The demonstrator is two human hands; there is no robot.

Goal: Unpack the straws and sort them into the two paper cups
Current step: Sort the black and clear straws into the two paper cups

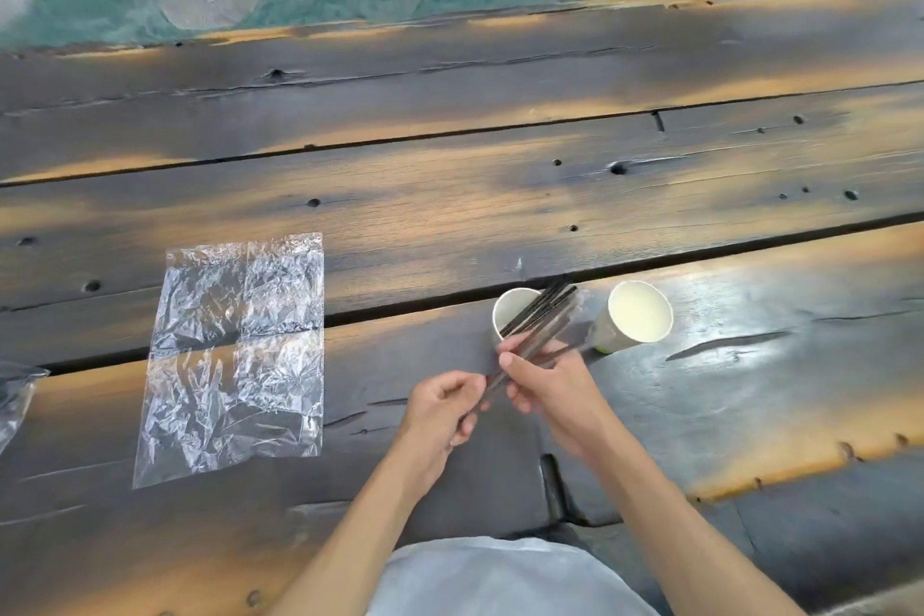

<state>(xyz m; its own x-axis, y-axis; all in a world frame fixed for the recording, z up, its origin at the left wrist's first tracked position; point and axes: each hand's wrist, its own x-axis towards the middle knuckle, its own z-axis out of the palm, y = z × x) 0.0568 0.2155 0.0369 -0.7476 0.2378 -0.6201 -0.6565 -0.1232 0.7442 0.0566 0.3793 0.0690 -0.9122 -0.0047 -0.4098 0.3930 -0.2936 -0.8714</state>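
Both hands are working just near of the two white paper cups: the left hand has its fingers pinched on the near end of a bundle of thin black straws, and the right hand has its fingers closed round the bundle a little farther up. The straws slant up and to the right, their far tips over the rim of the left white paper cup; whether any already stand inside that cup I cannot tell. The right white paper cup sits just beside it, tilted toward the camera and looking empty. The step in hand looks like parting the bundle, so the sound way is to keep the left pinch firm as an anchor, let the right fingers slide off only a share, and lower those tips-first into a cup without knocking its light rim. A flat, crinkled clear plastic bag lies well to the left, empty by the look of it, with another scrap of plastic at the left edge. The worktop is dark, weathered planks with gaps, knots and glare. Beyond its far edge, a green floor with pale round patches.
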